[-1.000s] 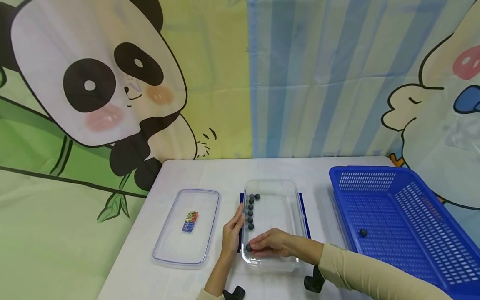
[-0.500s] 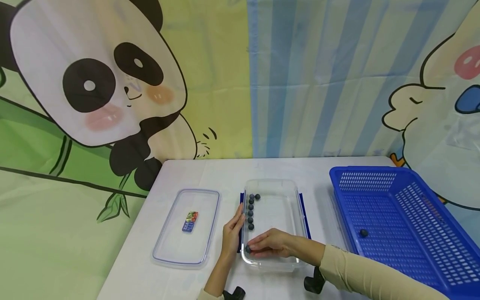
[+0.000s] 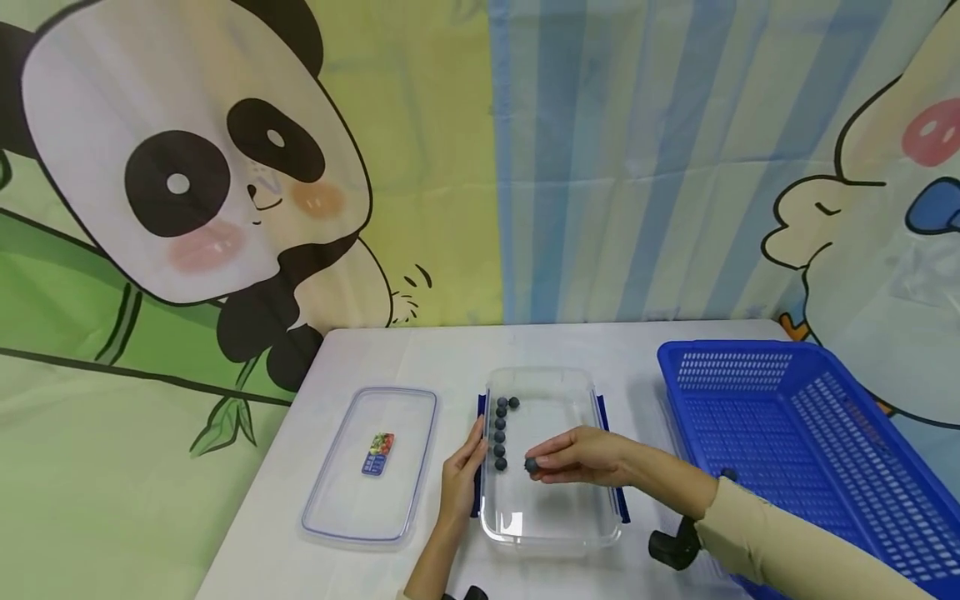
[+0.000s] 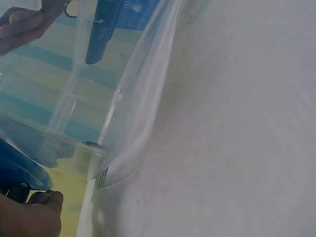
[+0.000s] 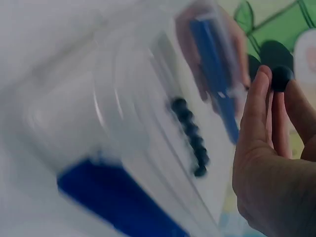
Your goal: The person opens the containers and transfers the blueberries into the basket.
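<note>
My right hand (image 3: pixel 581 457) pinches a blueberry (image 3: pixel 532 465) between thumb and fingertips above the clear plastic container (image 3: pixel 555 529). In the right wrist view the pinched blueberry (image 5: pixel 282 78) shows as a dark ball at the fingertips. Inside the container, several blueberries (image 3: pixel 500 437) form a line along the left wall, with one more beside the line's far end. My left hand (image 3: pixel 459 479) rests against the container's left side by its blue latch (image 3: pixel 477 492), fingers fairly straight. Only part of that left hand (image 4: pixel 34 215) shows in the left wrist view.
A clear lid (image 3: pixel 360 525) with a colourful label lies left of the container. At the right stands a blue perforated basket (image 3: pixel 787 450), a single blueberry (image 3: pixel 728 473) in it, partly hidden by my right forearm. A patterned curtain (image 3: pixel 420 167) hangs behind the table.
The right hand has lifted the blueberry from the container's near left corner and moved it up, away and to the right. The left hand keeps its place; the head view tilts slightly.
</note>
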Demonstrator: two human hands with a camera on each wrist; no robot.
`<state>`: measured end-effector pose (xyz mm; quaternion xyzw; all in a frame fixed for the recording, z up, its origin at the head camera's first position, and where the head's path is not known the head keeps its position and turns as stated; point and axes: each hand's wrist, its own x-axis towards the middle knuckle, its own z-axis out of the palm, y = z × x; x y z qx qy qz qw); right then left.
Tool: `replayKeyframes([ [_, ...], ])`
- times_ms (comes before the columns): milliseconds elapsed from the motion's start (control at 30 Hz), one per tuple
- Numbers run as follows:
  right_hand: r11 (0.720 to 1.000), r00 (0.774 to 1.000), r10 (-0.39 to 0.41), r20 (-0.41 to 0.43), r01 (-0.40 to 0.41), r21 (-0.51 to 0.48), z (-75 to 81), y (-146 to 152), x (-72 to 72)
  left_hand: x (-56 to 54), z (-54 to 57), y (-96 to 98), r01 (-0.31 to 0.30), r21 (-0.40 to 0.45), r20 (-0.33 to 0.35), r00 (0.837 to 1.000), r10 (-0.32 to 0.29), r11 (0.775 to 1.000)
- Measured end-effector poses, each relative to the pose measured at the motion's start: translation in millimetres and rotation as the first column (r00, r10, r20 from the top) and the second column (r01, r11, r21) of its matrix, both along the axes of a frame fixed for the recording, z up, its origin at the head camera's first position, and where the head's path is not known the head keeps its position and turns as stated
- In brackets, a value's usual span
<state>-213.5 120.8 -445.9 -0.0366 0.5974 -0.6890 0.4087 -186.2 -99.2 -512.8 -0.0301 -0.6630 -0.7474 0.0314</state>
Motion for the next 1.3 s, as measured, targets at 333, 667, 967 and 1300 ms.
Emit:
replayKeyframes([
  [333,0.989,1.000,0.011,-0.015,-0.013,-0.149,32.3,114,-5.1,0.9,-1.7,-3.7,-0.013,0.008,-0.008,1.000,0.013,1.000],
  [667,0.964,0.997,0.073,0.030,-0.063,-0.260,32.0,218,-3.9,-1.0,0.5,-4.6,-0.006,0.018,0.003,1.000,0.006,1.000],
  [967,0.953,0.992,0.090,0.088,-0.060,-0.297,-18.2,289,-7.3,-3.7,-3.4,-4.2,0.003,0.039,0.034,0.999,-0.004,0.999],
  [1300,0.968,0.979,0.033,0.202,0.019,-0.251,-55.0,312,-0.6,-2.7,-3.7,-1.2,0.007,0.050,0.040,0.999,-0.009,0.999],
])
